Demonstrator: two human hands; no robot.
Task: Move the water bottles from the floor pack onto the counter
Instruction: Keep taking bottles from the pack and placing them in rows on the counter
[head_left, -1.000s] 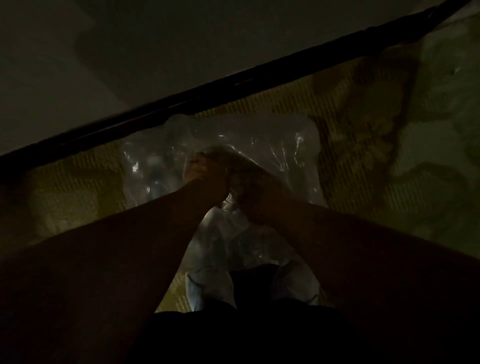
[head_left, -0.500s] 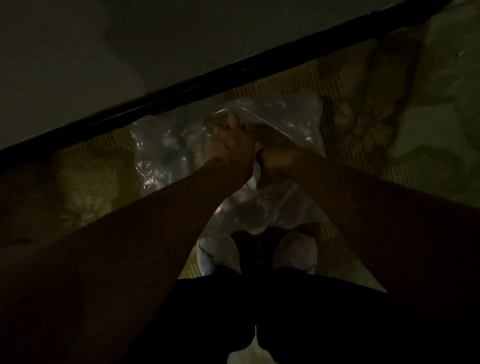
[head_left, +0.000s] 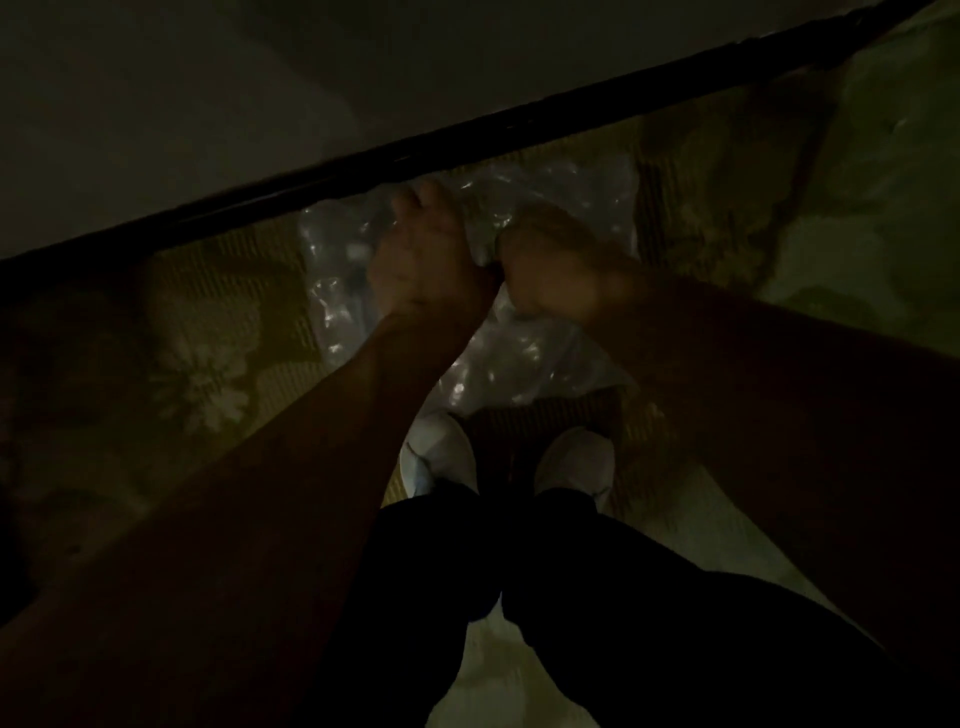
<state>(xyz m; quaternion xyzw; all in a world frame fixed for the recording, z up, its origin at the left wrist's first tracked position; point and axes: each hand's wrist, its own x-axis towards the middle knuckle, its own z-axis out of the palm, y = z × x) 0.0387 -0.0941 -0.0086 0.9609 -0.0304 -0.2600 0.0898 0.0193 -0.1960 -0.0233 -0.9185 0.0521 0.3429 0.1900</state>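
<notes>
Very dark frame, details limited. Shrink-wrapped water bottle pack (head_left: 467, 291) sits on the patterned rug (head_left: 197, 374), its far side right under the dark front edge of the table (head_left: 467, 132), which runs diagonally across the top. Person's white shoes (head_left: 441, 452) stand just beside the pack's near edge.

Change over the last second: both hands have worked from the middle of the pack toward its far side, and the film between them now looks bunched and pulled up more than before. Part of that shift may be head motion; the rug and table edge also moved in view.

Left hand (head_left: 421, 254): on top of the pack, fingers curled into the plastic film, gripping the wrap. Right hand (head_left: 550, 270): just beside the left, nearly touching it, closed as a fist on the wrap as well. Individual bottles are only highlights through the film; can't count them or tell whether any is already out.

Read: still at the opening stage, tearing the wrap. No bottle visible on the table, none in hand. Likely next: widen the tear, then pull a bottle by the neck.

Risk: film stretches instead of ripping; pack may drag along the rug.
</notes>
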